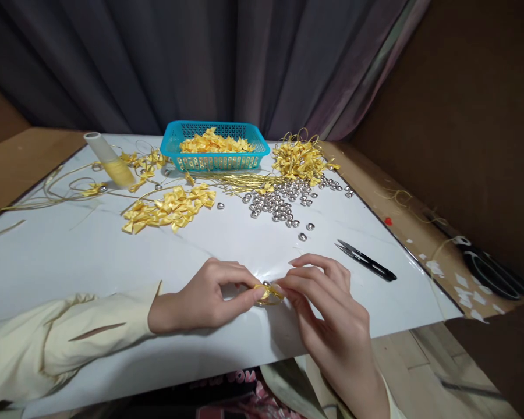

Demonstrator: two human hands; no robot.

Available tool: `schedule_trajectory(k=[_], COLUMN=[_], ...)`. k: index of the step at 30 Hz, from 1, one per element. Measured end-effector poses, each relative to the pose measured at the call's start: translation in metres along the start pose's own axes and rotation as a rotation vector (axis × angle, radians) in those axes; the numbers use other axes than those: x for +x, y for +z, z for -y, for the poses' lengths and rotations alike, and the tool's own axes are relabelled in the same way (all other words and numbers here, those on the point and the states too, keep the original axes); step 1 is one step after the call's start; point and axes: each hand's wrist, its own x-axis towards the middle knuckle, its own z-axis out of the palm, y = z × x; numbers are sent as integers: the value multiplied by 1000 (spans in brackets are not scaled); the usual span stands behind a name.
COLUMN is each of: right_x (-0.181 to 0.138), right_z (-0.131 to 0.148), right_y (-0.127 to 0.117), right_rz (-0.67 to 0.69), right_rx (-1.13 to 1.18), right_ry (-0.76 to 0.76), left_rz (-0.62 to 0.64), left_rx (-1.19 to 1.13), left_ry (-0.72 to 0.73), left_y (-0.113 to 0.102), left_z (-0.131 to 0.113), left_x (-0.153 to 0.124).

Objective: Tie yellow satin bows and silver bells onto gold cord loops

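Near the table's front edge, my left hand [218, 294] pinches one side of a small yellow ribbon bow [267, 289]. A silver bead [266, 283] sits at its middle and a loop of gold cord [271, 301] hangs just below. My right hand [332, 308] pinches the bow's other side with thumb and forefinger, the remaining fingers loosely curled. Fingertips hide part of the bow. Beyond my hands are a heap of silver beads [273, 203] and a batch of loose yellow bows [170, 209].
A blue basket [213, 162] of yellow bows stands at the back, beside a pile of corded bows [303, 157]. A glue stick-like tube [109, 160] leans at left. Black thread snips [367, 261] lie right; black-handled scissors [493, 270] rest on the brown board.
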Motion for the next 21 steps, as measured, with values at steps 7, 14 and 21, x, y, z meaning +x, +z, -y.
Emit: schedule_trajectory(k=[7,14,21], right_x=[2,-1,3], right_z=[1,-10,-18], right_y=[2,-2,-17], right_rz=[-27,96,306], right_rx=[-71,-55,114], right_ry=[-10,12,138], left_rz=[3,-10,35], left_rx=[-7,-61,-181], left_ry=[-59,-166,-287], left_y=[0,1,-2], left_z=[1,2,0], left_x=[0,0,2])
